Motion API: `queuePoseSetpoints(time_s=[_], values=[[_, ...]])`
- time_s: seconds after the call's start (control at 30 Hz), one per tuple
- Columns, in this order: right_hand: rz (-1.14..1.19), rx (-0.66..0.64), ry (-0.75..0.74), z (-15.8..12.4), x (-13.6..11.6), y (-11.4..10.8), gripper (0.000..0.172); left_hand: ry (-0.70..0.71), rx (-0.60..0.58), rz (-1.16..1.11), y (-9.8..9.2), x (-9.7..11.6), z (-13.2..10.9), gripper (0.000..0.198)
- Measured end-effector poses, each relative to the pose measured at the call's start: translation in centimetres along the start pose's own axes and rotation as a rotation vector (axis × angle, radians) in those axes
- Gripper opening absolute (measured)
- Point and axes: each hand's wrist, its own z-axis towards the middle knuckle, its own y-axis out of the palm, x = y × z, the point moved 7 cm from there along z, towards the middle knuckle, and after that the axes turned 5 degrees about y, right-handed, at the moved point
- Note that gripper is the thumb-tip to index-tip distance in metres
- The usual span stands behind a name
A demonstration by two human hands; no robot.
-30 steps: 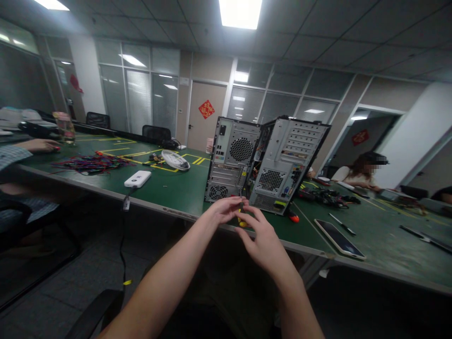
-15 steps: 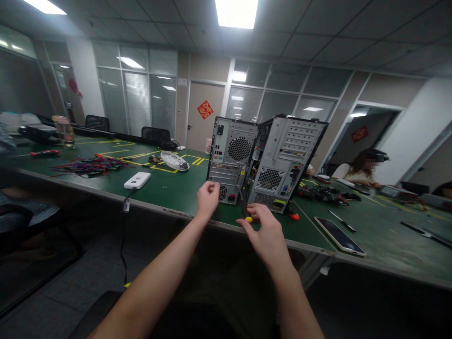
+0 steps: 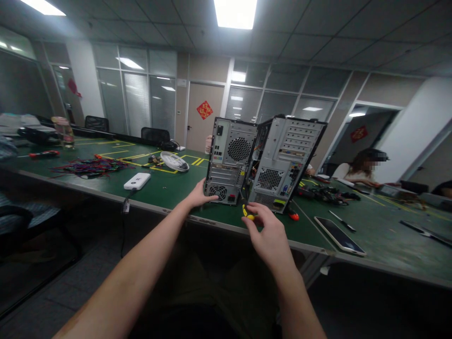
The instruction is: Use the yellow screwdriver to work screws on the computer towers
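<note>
Two desktop computer towers stand side by side on the green table, their rear panels facing me. My left hand (image 3: 200,195) grips the lower left edge of the left computer tower (image 3: 226,162), its thumb over the rear fan grille and its fingers hidden along the side. In my right hand (image 3: 266,223), between thumb and fingers, is a screwdriver (image 3: 245,210) with a yellow and black handle. It is in front of the gap between the towers; its tip is hard to make out. The right computer tower (image 3: 273,165) leans slightly in view, just beyond my right hand.
A white power bank (image 3: 137,181) with a cable, a wire bundle (image 3: 93,165) and a white round fan grille (image 3: 174,161) lie left. On the right are a phone (image 3: 339,235), a tweezers-like tool (image 3: 342,221) and black cables (image 3: 330,193). A person (image 3: 358,169) sits beyond.
My left hand has moved left and down from in front of the left tower onto its lower edge. The screwdriver in my right hand has changed its angle slightly.
</note>
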Motion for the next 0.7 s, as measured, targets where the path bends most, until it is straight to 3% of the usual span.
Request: queuePoseSetpoints(time_s=[0.3, 0.5, 0.7], values=[[-0.014, -0.037, -0.052, -0.2, -0.6, 0.6, 0.017, -0.084, -0.028, 0.058, 0.0, -0.4, -0.3, 0.103], [0.001, -0.095, 0.000, -0.4, -0.1, 0.7, 0.025, -0.102, -0.024, 0.047, 0.1, -1.0, -0.2, 0.104], [-0.017, 0.024, -0.016, -0.2, -0.2, 0.3, 0.016, -0.105, -0.018, 0.075, 0.0, -1.3, -0.1, 0.103]])
